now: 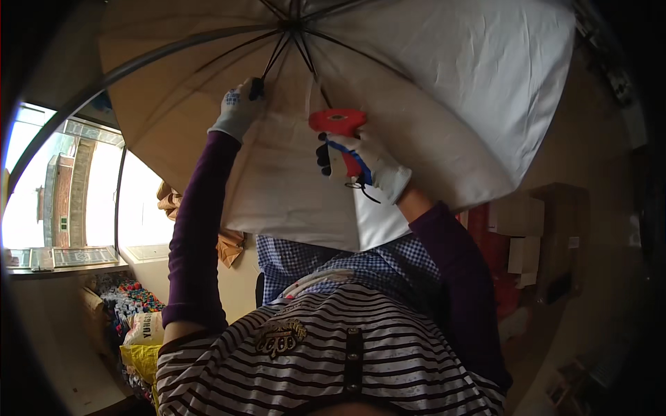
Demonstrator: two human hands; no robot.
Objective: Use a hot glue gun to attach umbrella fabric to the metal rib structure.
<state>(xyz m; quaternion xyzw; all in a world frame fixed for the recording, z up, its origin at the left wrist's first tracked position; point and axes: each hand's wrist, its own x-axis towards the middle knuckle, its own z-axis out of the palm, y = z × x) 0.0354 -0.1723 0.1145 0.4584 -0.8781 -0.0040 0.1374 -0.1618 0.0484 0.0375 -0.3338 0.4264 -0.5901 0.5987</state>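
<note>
An opened umbrella (pixel 430 118) with a pale grey canopy and black ribs spreads before me, its inner side and hub showing. My left hand (pixel 241 107), in a white glove with dark fingertips, is closed round a thin black umbrella rib below the hub. To its right, my right hand (pixel 364 161), gloved alike, grips a red hand tool (pixel 338 121) with a broad, flat head and a metal centre. Blue and red parts of the tool show between the fingers, with a thin black cord loop below. The tool's head overlaps the canopy in view; contact cannot be made out.
A thick dark bar (pixel 159 52) curves from the hub to the far left. Bright windows (pixel 90 184) stand at left, above colourful bundles (pixel 128 295) and a yellow bag (pixel 141 359). Cardboard boxes (pixel 517 215) are stacked at right. A blue checked cloth (pixel 291 267) covers my lap.
</note>
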